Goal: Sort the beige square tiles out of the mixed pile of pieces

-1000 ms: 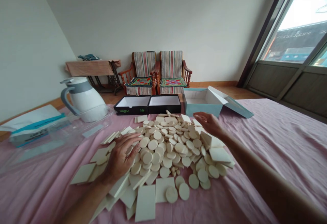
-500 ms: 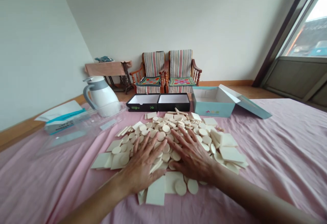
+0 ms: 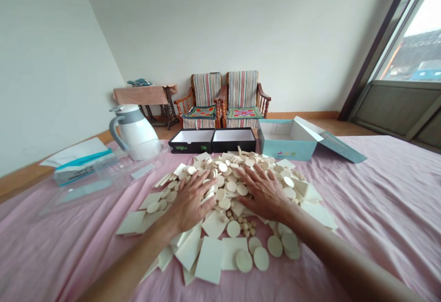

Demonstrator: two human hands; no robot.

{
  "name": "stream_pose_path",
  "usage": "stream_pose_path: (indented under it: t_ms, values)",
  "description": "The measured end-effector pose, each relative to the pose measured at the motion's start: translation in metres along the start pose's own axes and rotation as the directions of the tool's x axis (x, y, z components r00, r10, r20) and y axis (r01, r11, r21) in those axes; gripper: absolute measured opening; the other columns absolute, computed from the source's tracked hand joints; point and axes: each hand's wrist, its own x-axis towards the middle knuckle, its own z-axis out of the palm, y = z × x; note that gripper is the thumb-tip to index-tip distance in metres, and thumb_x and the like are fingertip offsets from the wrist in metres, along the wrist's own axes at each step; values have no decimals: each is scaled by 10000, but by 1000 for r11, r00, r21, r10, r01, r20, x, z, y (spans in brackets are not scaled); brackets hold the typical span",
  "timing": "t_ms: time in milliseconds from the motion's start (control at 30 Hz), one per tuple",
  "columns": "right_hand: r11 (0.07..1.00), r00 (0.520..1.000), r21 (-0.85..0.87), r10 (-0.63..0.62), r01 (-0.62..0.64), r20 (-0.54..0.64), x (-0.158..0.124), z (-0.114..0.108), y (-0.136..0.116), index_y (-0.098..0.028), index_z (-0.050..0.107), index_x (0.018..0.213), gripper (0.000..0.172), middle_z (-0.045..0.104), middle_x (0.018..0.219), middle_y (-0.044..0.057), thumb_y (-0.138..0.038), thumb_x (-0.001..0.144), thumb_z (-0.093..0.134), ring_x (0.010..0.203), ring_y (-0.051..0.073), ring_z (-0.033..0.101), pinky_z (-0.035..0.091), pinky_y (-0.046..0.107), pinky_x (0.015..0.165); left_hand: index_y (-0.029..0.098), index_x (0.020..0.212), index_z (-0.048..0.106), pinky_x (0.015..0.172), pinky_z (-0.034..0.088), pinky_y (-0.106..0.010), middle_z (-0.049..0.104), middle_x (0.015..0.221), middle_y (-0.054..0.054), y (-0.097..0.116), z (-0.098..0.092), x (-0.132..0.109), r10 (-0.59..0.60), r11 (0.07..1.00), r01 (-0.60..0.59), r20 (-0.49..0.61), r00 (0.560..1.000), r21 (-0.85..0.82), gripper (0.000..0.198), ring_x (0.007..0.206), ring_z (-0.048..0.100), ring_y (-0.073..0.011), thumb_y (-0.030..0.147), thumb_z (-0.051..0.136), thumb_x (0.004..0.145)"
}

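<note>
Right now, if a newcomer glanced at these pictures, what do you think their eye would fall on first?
The large heap of cream discs and flat rectangular pieces would likely come first, filling the middle of the pink bedsheet, with the left hand and right hand spread on it. Just beyond the heap stand two open black boxes and an open turquoise box. Further left stands a white jug.
</note>
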Motion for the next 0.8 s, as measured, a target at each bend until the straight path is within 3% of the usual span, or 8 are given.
stream_pose_path:
  t_ms: [200, 300, 400, 467, 567, 667, 800]
  values:
    - [995, 995, -2, 100, -100, 19, -2, 0, 25, -288, 261, 1485, 689, 316, 1522, 52, -588, 874, 367, 1361, 346, 266, 303, 549, 1020, 191, 1272, 562, 1099, 350, -478, 557, 1337, -81, -32, 10, 7, -12, 1000, 9, -233, 972, -12, 421, 1321, 413, -259, 383, 370, 951]
    - [986, 986, 18, 166, -166, 10, -1, -1, 34, -256, 264, 1487, 626, 309, 1524, 72, -483, 908, 329, 1344, 319, 325, 352, 511, 1002, 171, 1255, 566, 1079, 374, -484, 554, 1333, -108, -45, 15, 5, -36, 998, 53, -315, 948, 45, 439, 1302, 432, -279, 421, 438, 918]
    - [967, 969, 70, 247, -245, -22, 5, 0, 33, -212, 169, 1514, 670, 250, 1545, 106, -503, 920, 278, 1366, 321, 309, 338, 501, 1027, 167, 1302, 521, 1060, 378, -516, 500, 1382, -133, -48, 15, 2, -67, 991, 107, -383, 921, 86, 483, 1318, 407, -308, 433, 452, 904]
    - [967, 969, 84, 245, -242, -20, 11, 3, 26, -245, 139, 1518, 708, 211, 1560, 88, -578, 907, 267, 1396, 341, 242, 294, 530, 1053, 190, 1355, 471, 1066, 354, -537, 450, 1429, -122, -43, 14, 0, -66, 987, 116, -384, 921, 108, 513, 1352, 355, -318, 442, 445, 908]
    - [978, 980, 67, 195, -197, 28, 24, 9, 8, -290, 151, 1512, 755, 195, 1566, 63, -670, 870, 267, 1421, 371, 134, 181, 603, 1079, 232, 1397, 426, 1074, 324, -548, 400, 1470, -98, -35, 15, -5, -32, 987, 78, -299, 954, 143, 573, 1375, 308, -329, 514, 448, 898]
    - [982, 983, 61, 175, -178, 49, 40, 13, -10, -277, 150, 1513, 799, 162, 1570, 102, -708, 849, 259, 1425, 380, 98, 85, 634, 1080, 261, 1443, 347, 1073, 315, -547, 359, 1496, -87, -31, 20, -8, -13, 986, 49, -224, 975, 158, 631, 1381, 293, -333, 557, 433, 893]
    - [981, 985, 91, 165, -169, 54, 59, 15, -34, -278, 161, 1510, 813, 78, 1578, 140, -715, 837, 289, 1426, 384, 70, 78, 629, 1075, 285, 1488, 207, 1094, 287, -532, 317, 1519, -72, -32, 25, -9, -23, 985, 59, -220, 975, 160, 657, 1398, 263, -312, 538, 404, 914]
